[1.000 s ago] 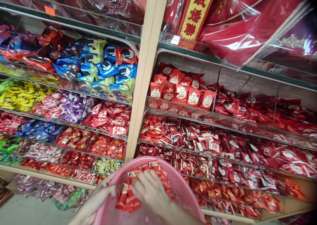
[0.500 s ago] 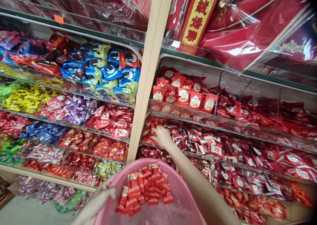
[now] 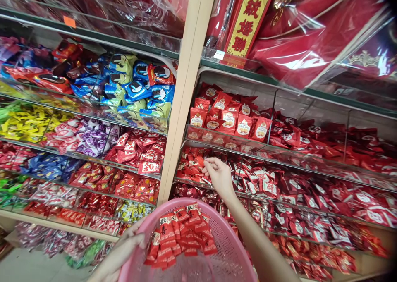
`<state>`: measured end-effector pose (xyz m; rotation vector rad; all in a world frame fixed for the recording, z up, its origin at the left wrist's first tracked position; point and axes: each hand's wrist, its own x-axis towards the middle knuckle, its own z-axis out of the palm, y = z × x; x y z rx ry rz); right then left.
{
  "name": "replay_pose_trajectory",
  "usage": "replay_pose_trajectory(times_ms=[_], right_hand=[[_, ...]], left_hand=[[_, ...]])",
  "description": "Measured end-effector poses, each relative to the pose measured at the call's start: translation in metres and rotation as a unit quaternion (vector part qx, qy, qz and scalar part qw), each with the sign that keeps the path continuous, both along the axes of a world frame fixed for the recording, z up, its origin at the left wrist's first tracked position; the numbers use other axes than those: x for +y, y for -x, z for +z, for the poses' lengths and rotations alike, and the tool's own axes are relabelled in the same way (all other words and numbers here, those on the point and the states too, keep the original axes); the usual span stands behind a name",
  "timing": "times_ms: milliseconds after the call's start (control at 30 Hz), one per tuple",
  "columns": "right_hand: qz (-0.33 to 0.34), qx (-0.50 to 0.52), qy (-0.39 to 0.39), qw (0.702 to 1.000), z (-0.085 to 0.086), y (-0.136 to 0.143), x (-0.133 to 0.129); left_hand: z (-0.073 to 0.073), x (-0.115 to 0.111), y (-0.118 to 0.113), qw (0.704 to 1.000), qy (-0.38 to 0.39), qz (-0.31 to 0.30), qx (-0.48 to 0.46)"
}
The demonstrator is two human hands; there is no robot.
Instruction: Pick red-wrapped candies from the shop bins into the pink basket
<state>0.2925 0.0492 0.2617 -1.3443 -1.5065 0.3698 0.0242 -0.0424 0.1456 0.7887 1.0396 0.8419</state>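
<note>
Several red candies (image 3: pixel 194 166) sit under your right hand (image 3: pixel 219 175), just above the pink basket (image 3: pixel 231 242); its fingertips pinch narrowly on one. Your left hand (image 3: pixel 119 255) grips the basket's rim. Tilt it and its sweets (image 3: pixel 180 236) may spill.

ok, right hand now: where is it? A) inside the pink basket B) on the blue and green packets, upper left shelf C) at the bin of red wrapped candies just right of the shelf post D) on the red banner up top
C: the right hand is up at the red wrapped candies in the bin beside the shelf post, fingertips pinching at them, while the left hand holds the pink basket rim.
</note>
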Motion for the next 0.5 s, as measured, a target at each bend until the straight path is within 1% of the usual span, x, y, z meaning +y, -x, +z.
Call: replay_pose_trajectory(times_ms=[67, 100, 167, 233, 267, 367, 400, 433, 467, 500], right_hand=[[0.046, 0.107, 0.003, 0.993, 0.000, 0.005, -0.018], [0.058, 0.143, 0.004, 0.988, -0.001, 0.008, -0.027], [0.059, 0.181, 0.013, 0.982, -0.003, 0.014, -0.045], [0.061, 0.239, 0.043, 0.968, -0.008, 0.018, -0.059], [0.068, 0.280, 0.064, 0.956, -0.011, 0.020, -0.065], [0.090, 0.395, 0.123, 0.906, -0.024, 0.024, -0.079], [0.096, 0.416, 0.136, 0.894, -0.030, 0.025, -0.083], [0.102, 0.422, 0.144, 0.889, -0.035, 0.025, -0.087], [0.105, 0.414, 0.146, 0.892, -0.041, 0.025, -0.092], [0.109, 0.389, 0.141, 0.904, -0.047, 0.025, -0.096]], left_hand=[[0.000, 0.001, 0.000, 1.000, -0.005, 0.000, 0.006], [0.000, 0.001, -0.001, 1.000, -0.008, 0.001, 0.009], [0.002, 0.000, -0.001, 1.000, -0.003, 0.010, 0.018], [0.003, 0.000, -0.002, 1.000, 0.010, 0.018, 0.013], [0.003, 0.000, -0.003, 1.000, 0.018, 0.022, 0.008], [0.000, 0.000, -0.003, 0.999, 0.029, 0.024, -0.011], [-0.002, 0.001, -0.003, 0.999, 0.031, 0.022, -0.012], [-0.004, 0.001, -0.003, 0.999, 0.030, 0.023, -0.010], [-0.005, 0.001, -0.003, 0.999, 0.029, 0.022, -0.008], [-0.007, 0.001, -0.003, 0.999, 0.024, 0.021, -0.002]])
